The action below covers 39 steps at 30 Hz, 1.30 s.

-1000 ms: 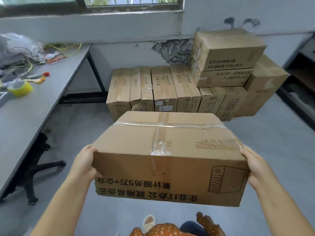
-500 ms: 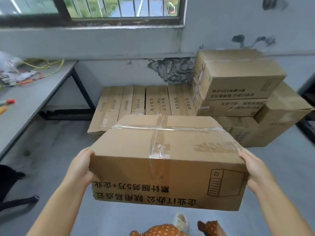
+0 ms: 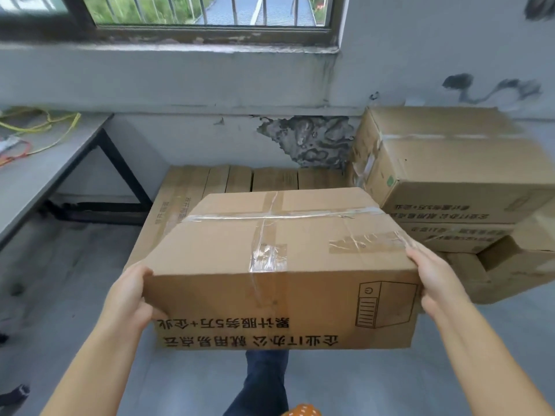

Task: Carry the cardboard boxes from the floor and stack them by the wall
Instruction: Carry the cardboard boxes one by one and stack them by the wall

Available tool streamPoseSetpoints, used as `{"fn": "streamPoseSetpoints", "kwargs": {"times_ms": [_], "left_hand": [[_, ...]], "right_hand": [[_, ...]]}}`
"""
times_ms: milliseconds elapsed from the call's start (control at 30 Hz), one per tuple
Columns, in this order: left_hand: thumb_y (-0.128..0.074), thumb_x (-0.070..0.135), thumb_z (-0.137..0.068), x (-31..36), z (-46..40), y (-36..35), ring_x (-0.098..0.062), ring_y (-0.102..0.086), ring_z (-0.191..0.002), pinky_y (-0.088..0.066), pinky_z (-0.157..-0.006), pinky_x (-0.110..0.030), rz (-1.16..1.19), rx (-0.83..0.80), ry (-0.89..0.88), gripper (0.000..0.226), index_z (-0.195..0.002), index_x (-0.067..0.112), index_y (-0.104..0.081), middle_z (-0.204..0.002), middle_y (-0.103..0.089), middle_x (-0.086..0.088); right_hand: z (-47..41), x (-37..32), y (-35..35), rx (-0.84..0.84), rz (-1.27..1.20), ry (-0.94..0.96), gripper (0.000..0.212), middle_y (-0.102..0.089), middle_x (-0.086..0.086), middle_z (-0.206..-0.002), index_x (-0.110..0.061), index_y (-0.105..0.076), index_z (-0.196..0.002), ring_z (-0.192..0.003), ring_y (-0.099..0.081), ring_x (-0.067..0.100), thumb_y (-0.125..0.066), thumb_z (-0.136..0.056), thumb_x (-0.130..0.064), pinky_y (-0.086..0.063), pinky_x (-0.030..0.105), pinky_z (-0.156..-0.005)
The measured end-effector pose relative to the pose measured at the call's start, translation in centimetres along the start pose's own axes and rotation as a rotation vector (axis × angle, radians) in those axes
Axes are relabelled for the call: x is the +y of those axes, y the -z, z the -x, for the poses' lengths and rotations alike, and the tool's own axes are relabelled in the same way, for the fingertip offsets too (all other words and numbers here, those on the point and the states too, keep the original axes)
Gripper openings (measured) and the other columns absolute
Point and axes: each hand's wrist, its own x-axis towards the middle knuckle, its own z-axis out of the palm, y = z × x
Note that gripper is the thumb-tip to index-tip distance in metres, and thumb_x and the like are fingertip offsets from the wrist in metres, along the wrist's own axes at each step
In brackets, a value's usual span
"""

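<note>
While both hands press on the short ends of one taped box, it hangs in the air in front of the person, above the grey floor. The left hand curls its fingers round the left end, with the thumb on the top edge. The right hand lies against the right end with fingers quite straight along the top corner, and how they sit under the box is hidden. On the near side of the box I see printed letters, upside down, and a drawing of a computer.

Behind the box, a row of flat boxes lies on the floor against the grey wall; I count about five tops, but the held box covers part of them. To the right a pile of boxes stands higher, at least four, with the top one tilted a little. The paint is broken off the wall above the row. A window with bars is higher up. At the left, a grey table carries yellow and orange cables. Bare floor lies between the table and the row. One leg in blue trousers shows under the box.
</note>
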Motion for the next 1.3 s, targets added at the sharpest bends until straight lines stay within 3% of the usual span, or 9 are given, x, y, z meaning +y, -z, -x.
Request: {"fn": "streamPoseSetpoints", "kwargs": {"times_ms": [233, 333, 400, 500, 767, 933, 1067, 1133, 1300], "left_hand": [[-0.046, 0.009, -0.089, 7.9, -9.8, -10.5, -0.027, -0.045, -0.103, -0.036, -0.081, -0.048, -0.003, 0.007, -0.016, 0.028, -0.114, 0.017, -0.053, -0.114, -0.050, -0.006], [-0.043, 0.008, -0.091, 10.1, -13.8, -14.9, -0.024, -0.047, -0.099, -0.037, -0.087, -0.053, 0.002, 0.001, -0.035, 0.024, -0.112, 0.016, -0.053, -0.110, -0.051, -0.005], [-0.044, 0.010, -0.093, 10.3, -16.1, -17.2, -0.021, -0.052, -0.093, -0.039, -0.086, -0.054, 0.025, -0.057, -0.042, 0.025, -0.114, 0.018, -0.057, -0.102, -0.058, -0.002], [-0.043, 0.009, -0.093, 9.7, -19.7, -20.7, -0.013, -0.056, -0.093, -0.044, -0.081, -0.049, 0.007, -0.131, -0.058, 0.028, -0.105, 0.023, -0.065, -0.101, -0.066, 0.003], [-0.042, 0.007, -0.100, 1.8, -26.5, -24.6, -0.023, -0.051, -0.096, -0.042, -0.083, -0.042, -0.170, -0.027, 0.077, 0.022, -0.120, 0.009, -0.051, -0.115, -0.052, -0.012], [-0.040, 0.000, -0.098, -2.5, -27.0, -24.7, -0.020, -0.045, -0.108, -0.036, -0.091, -0.040, -0.217, -0.013, 0.162, 0.038, -0.135, 0.007, -0.044, -0.136, -0.049, -0.015], [-0.038, -0.005, -0.097, -3.7, -27.2, -26.1, -0.025, -0.047, -0.117, -0.035, -0.097, -0.042, -0.206, 0.033, 0.159, 0.047, -0.143, 0.008, -0.036, -0.145, -0.043, -0.015], [-0.037, -0.007, -0.097, -3.6, -27.5, -26.8, -0.027, -0.045, -0.125, -0.034, -0.102, -0.044, -0.206, 0.025, 0.148, 0.051, -0.145, 0.009, -0.035, -0.146, -0.041, -0.015], [-0.038, -0.009, -0.095, -3.6, -28.1, -28.2, -0.023, -0.046, -0.112, -0.039, -0.098, -0.044, -0.293, -0.009, 0.123, 0.052, -0.143, 0.012, -0.036, -0.143, -0.043, -0.014]], "right_hand": [[-11.7, -3.9, -7.4, 0.033, 0.010, 0.034, 0.027, -0.073, -0.016, -0.078, -0.025, -0.068, -0.098, -0.070, -0.069, -0.002, -0.046, -0.097, -0.009, -0.051, 0.015, -0.050], [-17.4, -4.9, -9.8, 0.056, 0.029, 0.053, 0.029, -0.073, -0.016, -0.099, -0.020, -0.064, -0.119, -0.094, -0.067, 0.000, -0.046, -0.098, -0.010, -0.053, 0.022, -0.080], [-21.0, -4.9, -10.7, 0.047, 0.033, 0.048, 0.035, -0.066, -0.010, -0.120, -0.019, -0.057, -0.131, -0.114, -0.059, 0.009, -0.045, -0.100, -0.013, -0.043, 0.034, -0.102], [-26.5, -3.8, -11.6, 0.035, 0.038, 0.008, 0.037, -0.060, -0.009, -0.131, -0.022, -0.051, -0.138, -0.123, -0.053, 0.011, -0.042, -0.102, -0.018, -0.036, 0.038, -0.109], [-33.7, 4.0, -10.1, 0.122, 0.134, -0.374, 0.040, -0.054, 0.003, -0.136, -0.023, -0.044, -0.143, -0.124, -0.050, 0.029, -0.038, -0.103, -0.021, -0.034, 0.057, -0.106], [-35.0, 6.9, -9.1, 0.295, 0.268, -0.404, 0.036, -0.058, 0.011, -0.130, -0.010, -0.049, -0.136, -0.109, -0.054, 0.025, -0.045, -0.100, -0.013, -0.040, 0.037, -0.092], [-34.6, 7.9, -9.6, 0.460, 0.392, -0.354, 0.039, -0.057, 0.015, -0.129, -0.005, -0.047, -0.134, -0.112, -0.054, 0.031, -0.053, -0.097, -0.015, -0.038, 0.031, -0.084], [-34.4, 8.0, -10.2, 0.534, 0.382, -0.338, 0.047, -0.053, 0.017, -0.133, -0.005, -0.039, -0.138, -0.116, -0.053, 0.034, -0.055, -0.095, -0.014, -0.036, 0.029, -0.082], [-34.7, 7.9, -10.8, 0.605, 0.265, -0.386, 0.055, -0.043, 0.015, -0.143, -0.015, -0.029, -0.145, -0.121, -0.049, 0.036, -0.054, -0.096, -0.015, -0.037, 0.034, -0.083]]}}
